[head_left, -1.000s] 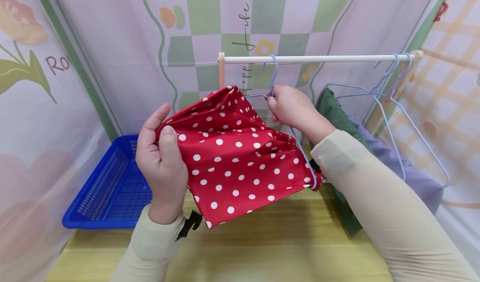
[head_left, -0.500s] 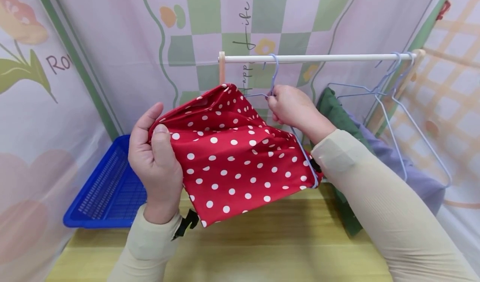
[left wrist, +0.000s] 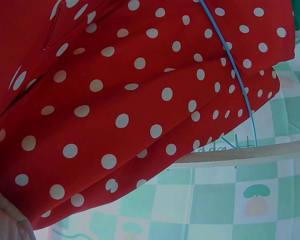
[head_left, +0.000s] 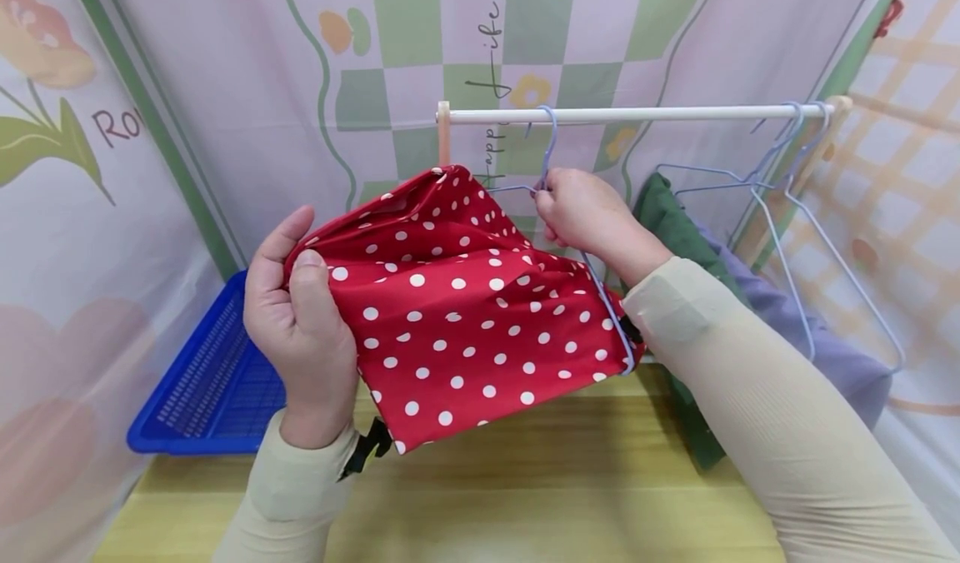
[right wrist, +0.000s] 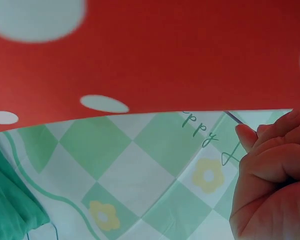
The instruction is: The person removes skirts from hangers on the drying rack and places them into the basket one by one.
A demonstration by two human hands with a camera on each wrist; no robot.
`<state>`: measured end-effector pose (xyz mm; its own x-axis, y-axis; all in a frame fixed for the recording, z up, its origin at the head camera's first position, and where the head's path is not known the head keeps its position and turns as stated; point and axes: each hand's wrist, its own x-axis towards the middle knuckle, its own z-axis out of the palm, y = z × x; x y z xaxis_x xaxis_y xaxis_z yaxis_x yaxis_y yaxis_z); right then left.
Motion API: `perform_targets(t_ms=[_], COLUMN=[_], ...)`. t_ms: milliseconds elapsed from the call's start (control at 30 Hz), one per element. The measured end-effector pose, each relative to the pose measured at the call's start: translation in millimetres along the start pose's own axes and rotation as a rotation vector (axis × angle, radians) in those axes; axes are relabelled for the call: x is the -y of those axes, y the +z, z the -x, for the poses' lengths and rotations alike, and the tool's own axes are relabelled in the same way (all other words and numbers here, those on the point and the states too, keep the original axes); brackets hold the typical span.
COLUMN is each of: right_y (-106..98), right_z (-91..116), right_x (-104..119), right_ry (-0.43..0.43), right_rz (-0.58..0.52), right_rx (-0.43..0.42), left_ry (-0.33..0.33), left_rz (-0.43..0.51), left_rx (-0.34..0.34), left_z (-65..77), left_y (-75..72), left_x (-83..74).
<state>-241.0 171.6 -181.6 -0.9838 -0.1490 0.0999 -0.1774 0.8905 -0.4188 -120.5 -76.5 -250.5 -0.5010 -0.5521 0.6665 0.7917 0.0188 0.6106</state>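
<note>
A red polka-dot cloth [head_left: 450,338] is stretched between my hands; its kind of garment is not clear. My left hand [head_left: 307,313] pinches its upper left edge, thumb on the near side. My right hand [head_left: 588,213] grips the neck of a light blue wire hanger [head_left: 551,142], whose hook sits over the white rail. The hanger's right arm slants down in front of the cloth's right end, while its left part is mostly hidden by the fabric. In the left wrist view, the hanger wire [left wrist: 225,42] crosses the cloth. The right wrist view shows curled right-hand fingers [right wrist: 275,155] below the fabric.
The white rail [head_left: 675,115] has wooden ends. More blue hangers [head_left: 772,180] hang at its right, beside green cloth [head_left: 663,238] and lavender cloth [head_left: 840,371]. A blue plastic basket [head_left: 195,413] stands at the left on the wooden table [head_left: 510,505]. Patterned fabric walls surround it.
My left hand has moved left, drawing the cloth's left side with it and overlapping more of the basket. My right hand stays at the hanger's neck.
</note>
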Motion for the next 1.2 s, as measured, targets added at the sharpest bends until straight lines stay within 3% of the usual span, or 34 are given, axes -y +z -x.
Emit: perform_targets(t_ms=[433,1200], right_y=[-1,-2], right_z=[0,-2], right_x=[-2,-3], right_ry=[0.001,-0.016], right_rz=[-0.003,0.004], right_rx=[-0.001,0.009], left_ry=[0.019,0.035], left_rz=[0.066,0.085], left_rx=[-0.050,-0.133], left_z=[-3.9,-6.5], left_y=[-1.6,-2.8], left_x=[-4.1,-13.5])
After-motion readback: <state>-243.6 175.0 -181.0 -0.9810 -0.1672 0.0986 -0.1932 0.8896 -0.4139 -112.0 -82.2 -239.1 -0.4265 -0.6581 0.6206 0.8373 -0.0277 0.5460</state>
